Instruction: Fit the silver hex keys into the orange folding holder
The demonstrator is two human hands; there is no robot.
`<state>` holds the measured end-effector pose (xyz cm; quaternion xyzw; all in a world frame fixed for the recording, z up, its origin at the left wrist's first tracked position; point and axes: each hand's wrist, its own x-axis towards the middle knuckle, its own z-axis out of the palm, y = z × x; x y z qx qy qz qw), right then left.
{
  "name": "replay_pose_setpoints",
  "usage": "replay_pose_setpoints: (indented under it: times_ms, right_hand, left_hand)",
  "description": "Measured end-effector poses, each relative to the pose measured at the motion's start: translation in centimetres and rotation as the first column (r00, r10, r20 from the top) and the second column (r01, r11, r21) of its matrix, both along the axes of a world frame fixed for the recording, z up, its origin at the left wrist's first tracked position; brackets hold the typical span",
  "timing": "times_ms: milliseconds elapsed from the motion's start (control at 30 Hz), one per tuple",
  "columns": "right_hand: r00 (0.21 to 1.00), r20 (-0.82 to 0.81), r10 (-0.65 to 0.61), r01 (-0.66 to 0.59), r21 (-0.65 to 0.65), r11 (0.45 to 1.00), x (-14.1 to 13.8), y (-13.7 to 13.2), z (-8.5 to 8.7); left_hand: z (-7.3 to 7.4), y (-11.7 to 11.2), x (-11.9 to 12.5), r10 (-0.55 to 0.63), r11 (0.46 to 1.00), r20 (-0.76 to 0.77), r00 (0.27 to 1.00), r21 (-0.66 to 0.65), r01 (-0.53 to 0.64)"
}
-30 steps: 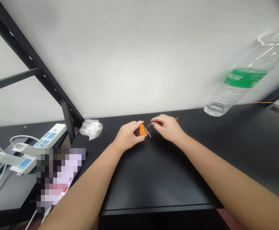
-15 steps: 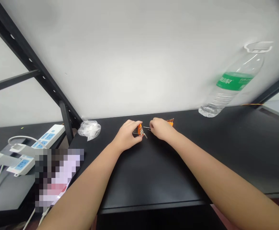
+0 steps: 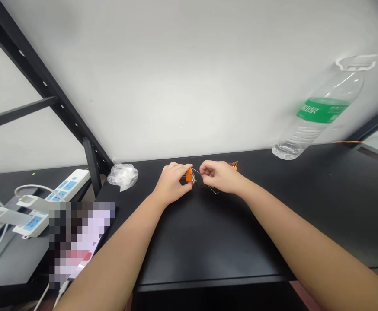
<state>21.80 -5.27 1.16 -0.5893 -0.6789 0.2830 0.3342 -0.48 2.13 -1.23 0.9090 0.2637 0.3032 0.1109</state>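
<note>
My left hand (image 3: 169,183) grips an orange hex key holder (image 3: 189,175) between thumb and fingers, just above the black tabletop. Several silver hex keys sit in that holder. Close by on the right, my right hand (image 3: 221,176) pinches a thin metal hex key (image 3: 196,171), its far end at the top of the holder. Below the right fingers lies another thin L-shaped hex key (image 3: 213,189) on the table. Partly hidden behind my right hand is a second orange holder (image 3: 234,168) with reddish-brown keys.
A crumpled clear plastic bag (image 3: 123,176) lies left of my hands. The large water bottle (image 3: 321,110) with a green label stands at the back right against the white wall. At left are a power strip (image 3: 68,185) with plugged-in chargers, a blurred-out screen (image 3: 88,233) and a black metal frame (image 3: 46,86).
My right hand has turned and opened its curl slightly, bringing the thin hex key up to the orange holder. The L-shaped key below it now shows. My left hand keeps its grip.
</note>
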Motion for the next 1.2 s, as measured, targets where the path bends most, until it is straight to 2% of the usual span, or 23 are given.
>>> replay_pose_setpoints:
  times_ms: [200,400,533,667,800,900,1033,1200]
  right_hand:
    - [0.99,-0.132,0.045,-0.056,-0.085,0.995,0.1,-0.2,0.2]
    - [0.944,-0.33,-0.022,-0.043,-0.19,0.981,0.9,-0.3,0.8]
    - [0.85,-0.516,-0.106,-0.04,-0.265,0.963,1.2,-0.4,1.1]
    - [0.717,-0.676,-0.173,-0.077,-0.323,0.943,0.5,0.0,0.4]
    - [0.591,-0.778,-0.21,-0.079,-0.316,0.946,-1.5,0.4,-1.2]
    - [0.54,-0.812,-0.22,-0.011,-0.268,0.963,-2.9,0.5,-1.8]
    - [0.564,-0.807,-0.176,0.007,-0.208,0.978,-3.5,0.2,-1.7]
    - [0.606,-0.782,-0.145,0.019,-0.168,0.986,-3.7,0.3,-2.2]
  left_hand:
    - [-0.2,0.0,0.0,0.014,1.0,0.013,1.0,-0.008,-0.013]
    - [-0.1,0.0,0.1,-0.04,0.999,0.008,0.999,0.004,0.04]
    - [0.3,-0.4,0.2,-0.042,0.998,-0.081,0.996,0.041,0.045]
    - [0.9,-0.8,0.2,-0.03,0.995,-0.13,0.991,0.087,0.041]
    - [1.3,-1.2,0.4,-0.019,0.995,-0.122,0.992,0.095,0.031]
    - [1.1,-1.1,0.4,0.012,0.994,-0.087,0.996,0.109,-0.003]
    - [0.7,-0.7,0.2,0.067,0.991,-0.039,0.997,0.122,-0.062]
    - [0.7,-0.8,0.1,0.071,0.988,-0.029,0.997,0.14,-0.066]
